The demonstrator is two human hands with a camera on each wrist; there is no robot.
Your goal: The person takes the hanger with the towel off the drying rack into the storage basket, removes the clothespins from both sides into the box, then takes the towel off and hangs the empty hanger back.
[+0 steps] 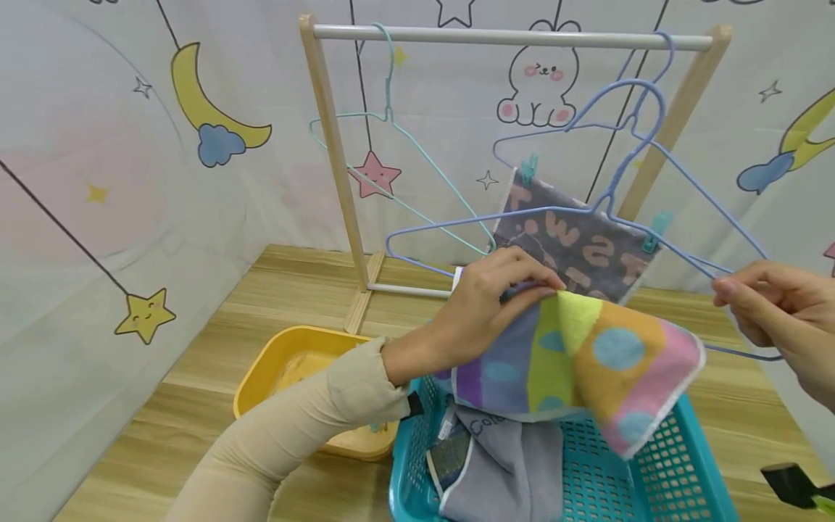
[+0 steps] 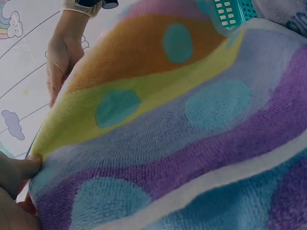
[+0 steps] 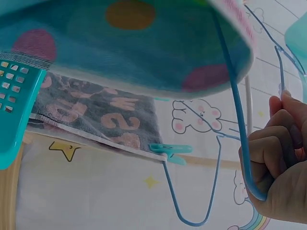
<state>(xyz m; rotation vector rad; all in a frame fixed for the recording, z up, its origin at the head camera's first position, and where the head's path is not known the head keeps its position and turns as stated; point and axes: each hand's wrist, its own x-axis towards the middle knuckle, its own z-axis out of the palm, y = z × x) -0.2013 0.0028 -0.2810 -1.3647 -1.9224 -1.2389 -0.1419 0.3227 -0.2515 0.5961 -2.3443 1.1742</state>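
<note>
Cream sleeve (image 1: 293,428), towel (image 1: 603,355) pinched below left hand (image 1: 484,308), right hand (image 1: 792,313) gripping blue hanger (image 3: 240,122)

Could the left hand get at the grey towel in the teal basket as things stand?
Probably not yet: the left hand pinches the striped towel. Otherwise the way looks free: the grey towel lies largely uncovered in the basket below.

Head view looks down; both near wrist views share the towel (image 2: 158,124)

Hanger (image 3: 236,96) in right hand (image 3: 283,153) (spotted towel (image 3: 96,52) nearby).
</note>
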